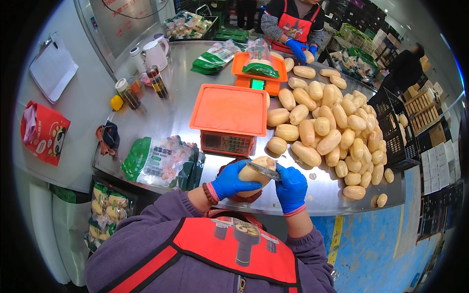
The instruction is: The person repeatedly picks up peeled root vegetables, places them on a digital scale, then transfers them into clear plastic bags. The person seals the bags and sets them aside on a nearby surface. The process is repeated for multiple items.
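Observation:
In a blue glove, my left hand (234, 180) grips a peeled lotus root section (254, 177) from its left side, near the front edge of the steel table. My right hand (292, 187), also gloved, holds a knife (263, 170) whose blade lies across the root's upper end. Behind my hands stands an orange weighing scale (229, 110) with a bare top plate. A smaller orange scale (260, 69) behind it bears a printed plastic bag (260, 58). To the right of my hands lies a large pile of lotus root sections (329, 132).
Printed bags (165, 163) lie left of my hands. Jars (128, 94) and a pink kettle (155, 55) stand at the back left. Across the steel table (176, 106), a co-worker's gloved hand (297, 50) is at a root. A black crate (394, 132) borders the pile's right side.

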{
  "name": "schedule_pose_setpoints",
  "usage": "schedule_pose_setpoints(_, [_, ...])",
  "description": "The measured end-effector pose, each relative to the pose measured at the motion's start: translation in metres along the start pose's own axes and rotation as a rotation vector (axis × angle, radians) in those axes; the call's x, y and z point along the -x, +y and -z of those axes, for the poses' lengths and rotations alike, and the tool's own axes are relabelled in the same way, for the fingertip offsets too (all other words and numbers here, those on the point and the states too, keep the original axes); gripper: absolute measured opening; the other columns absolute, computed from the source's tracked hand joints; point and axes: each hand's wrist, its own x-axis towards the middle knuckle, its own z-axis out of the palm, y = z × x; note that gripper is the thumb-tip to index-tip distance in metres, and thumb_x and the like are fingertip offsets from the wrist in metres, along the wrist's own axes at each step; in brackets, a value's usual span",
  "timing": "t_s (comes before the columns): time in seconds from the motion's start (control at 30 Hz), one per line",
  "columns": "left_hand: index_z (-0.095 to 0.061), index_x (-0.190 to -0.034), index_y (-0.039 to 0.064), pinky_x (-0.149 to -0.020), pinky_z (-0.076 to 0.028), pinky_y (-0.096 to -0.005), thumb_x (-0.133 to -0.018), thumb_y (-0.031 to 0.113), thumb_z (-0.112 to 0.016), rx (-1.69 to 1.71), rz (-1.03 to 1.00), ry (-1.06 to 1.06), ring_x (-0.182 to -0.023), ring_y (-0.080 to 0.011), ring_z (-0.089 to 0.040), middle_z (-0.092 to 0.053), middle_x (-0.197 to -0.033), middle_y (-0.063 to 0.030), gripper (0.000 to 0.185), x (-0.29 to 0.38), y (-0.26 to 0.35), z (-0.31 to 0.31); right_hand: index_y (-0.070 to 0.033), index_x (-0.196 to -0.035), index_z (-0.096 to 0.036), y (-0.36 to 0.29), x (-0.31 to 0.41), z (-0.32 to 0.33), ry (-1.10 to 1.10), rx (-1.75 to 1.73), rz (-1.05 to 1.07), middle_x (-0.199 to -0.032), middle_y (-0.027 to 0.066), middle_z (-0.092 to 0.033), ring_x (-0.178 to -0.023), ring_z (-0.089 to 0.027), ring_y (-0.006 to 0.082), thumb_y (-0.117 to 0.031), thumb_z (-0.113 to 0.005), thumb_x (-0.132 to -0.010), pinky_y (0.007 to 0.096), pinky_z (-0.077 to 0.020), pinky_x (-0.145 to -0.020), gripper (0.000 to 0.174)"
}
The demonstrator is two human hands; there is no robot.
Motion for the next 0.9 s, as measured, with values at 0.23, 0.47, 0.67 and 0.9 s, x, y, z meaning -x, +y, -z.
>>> schedule_pose_setpoints(0.23, [-0.055,-0.13,0.002,-0.092,-0.051,-0.034,-0.072,0.028,-0.086,0.052,0.033,-0.057,-0.108,-0.0199,-0.062,-0.065,-0.118,-0.0122,0.07,0.0,0.002,-0.002,-0.016,-0.102,-0.069,0.026,0.016,-0.025,-0.022,0.024,-0.139,-0.076,0.0087,-0.062,-0.069,-0.062,0.0291,-0.01,-0.068,-0.079,0.0406,-0.0486,-0.06,0.024])
schedule_pose_setpoints(0.47, [-0.051,-0.134,0.001,-0.094,-0.049,-0.0335,-0.071,0.023,-0.087,0.122,-0.054,-0.134,-0.111,-0.0184,-0.06,-0.062,-0.124,-0.0115,0.076,0.003,0.027,-0.008,-0.015,-0.09,-0.07,0.095,0.114,-0.065,-0.311,-0.02,-0.613,-0.089,0.0122,-0.069,-0.079,-0.067,0.0333,-0.022,-0.065,-0.083,0.0434,-0.0533,-0.069,0.011])
schedule_pose_setpoints(0.67, [-0.055,-0.129,0.001,-0.093,-0.05,-0.0343,-0.073,0.028,-0.085,0.035,0.013,-0.133,-0.108,-0.0208,-0.062,-0.064,-0.119,-0.0126,0.069,-0.019,-0.005,-0.012,-0.015,-0.105,-0.07,0.084,0.11,-0.104,-0.401,-0.227,-0.676,-0.1,0.0149,-0.069,-0.091,-0.067,0.0361,-0.034,-0.061,-0.087,0.0438,-0.053,-0.081,0.027])
schedule_pose_setpoints(0.9, [-0.057,-0.127,0.002,-0.091,-0.05,-0.0337,-0.075,0.032,-0.083,-0.072,0.098,-0.11,-0.104,-0.0217,-0.063,-0.065,-0.115,-0.0122,0.066,-0.026,-0.02,-0.008,-0.021,-0.119,-0.068,0.024,0.042,-0.022,-0.105,-0.313,-0.476,-0.092,0.0124,-0.069,-0.079,-0.068,0.0296,-0.025,-0.069,-0.087,0.0388,-0.0542,-0.069,0.032])
